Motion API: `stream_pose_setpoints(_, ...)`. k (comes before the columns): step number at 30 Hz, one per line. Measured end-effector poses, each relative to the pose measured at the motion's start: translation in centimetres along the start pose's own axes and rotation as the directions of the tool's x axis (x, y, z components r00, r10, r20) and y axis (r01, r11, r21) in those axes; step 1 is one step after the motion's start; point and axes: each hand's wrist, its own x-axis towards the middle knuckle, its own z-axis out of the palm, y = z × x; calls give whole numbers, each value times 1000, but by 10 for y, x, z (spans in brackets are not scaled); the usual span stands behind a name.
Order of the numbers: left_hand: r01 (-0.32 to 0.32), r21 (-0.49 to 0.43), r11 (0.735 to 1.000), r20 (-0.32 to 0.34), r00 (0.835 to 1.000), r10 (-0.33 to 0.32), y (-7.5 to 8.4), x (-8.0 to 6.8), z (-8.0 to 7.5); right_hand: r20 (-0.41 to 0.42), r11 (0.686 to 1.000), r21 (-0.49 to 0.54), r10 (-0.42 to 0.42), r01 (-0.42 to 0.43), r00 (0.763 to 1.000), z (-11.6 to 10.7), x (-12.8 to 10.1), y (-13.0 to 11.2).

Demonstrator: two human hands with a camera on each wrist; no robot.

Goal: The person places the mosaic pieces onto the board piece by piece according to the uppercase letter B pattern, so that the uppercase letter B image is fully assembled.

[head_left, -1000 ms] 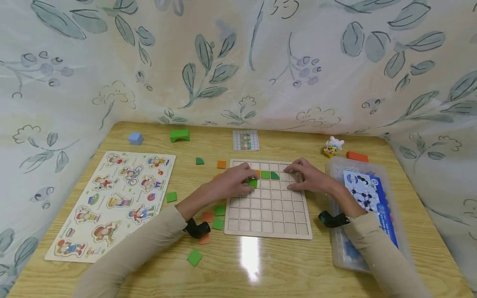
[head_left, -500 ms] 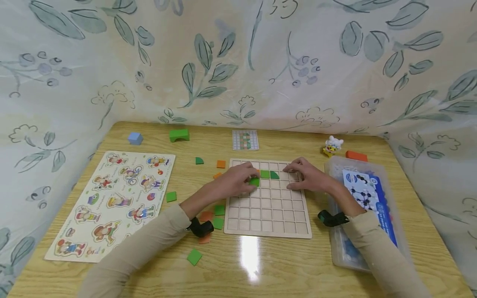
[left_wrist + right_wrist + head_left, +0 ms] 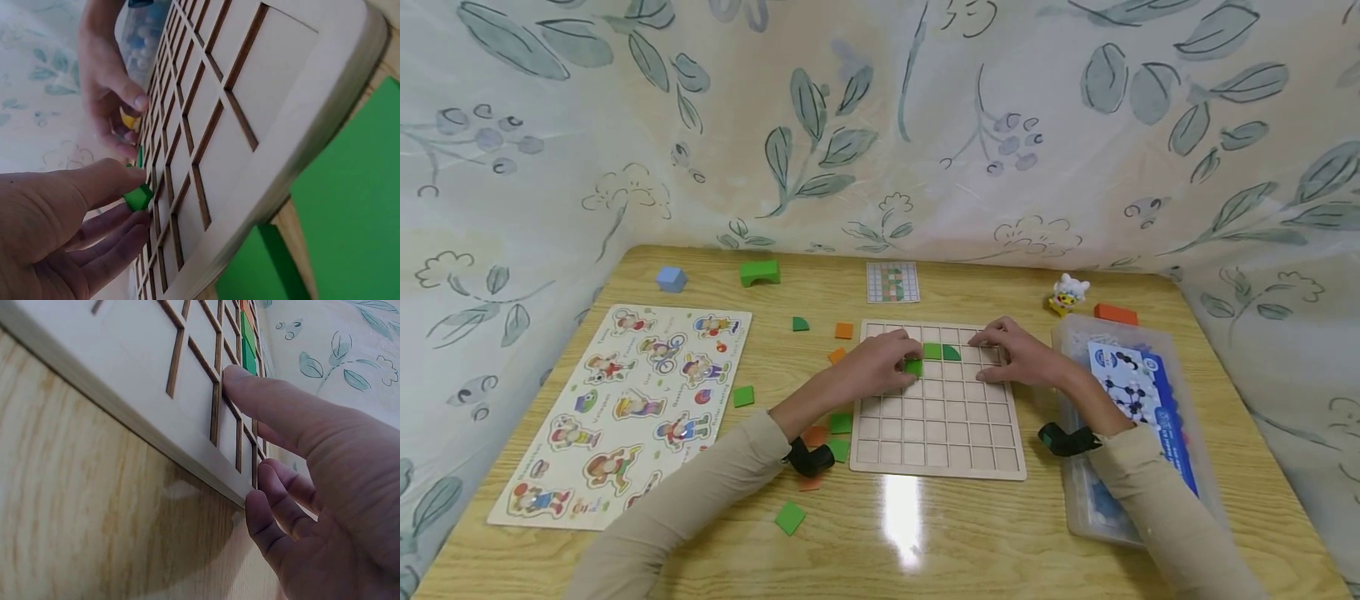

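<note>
Hands at the grid board.
I see my left hand pinching a green tile; my right hand rests flat, fingers relaxed, on the board.

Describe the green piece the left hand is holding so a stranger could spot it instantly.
Start at the pale wooden grid board in the middle of the table. Near its far edge, the left hand pinches a small green tile over the second row. Unlike the two green tiles beside it, which lie flat in their cells, this one is tilted between fingertips.
</note>
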Motion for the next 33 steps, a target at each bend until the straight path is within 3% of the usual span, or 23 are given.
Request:
stream_pose_setpoints(16, 20, -31, 999, -48, 999, -21, 1, 0, 5, 10, 1000, 3, -3, 3, 1000, -2, 0, -3)
stream_pose_setpoints(33, 65, -5, 998, -42, 997, -65, 0, -1, 4, 11, 1000, -13, 18, -18, 1000, -1, 1, -1)
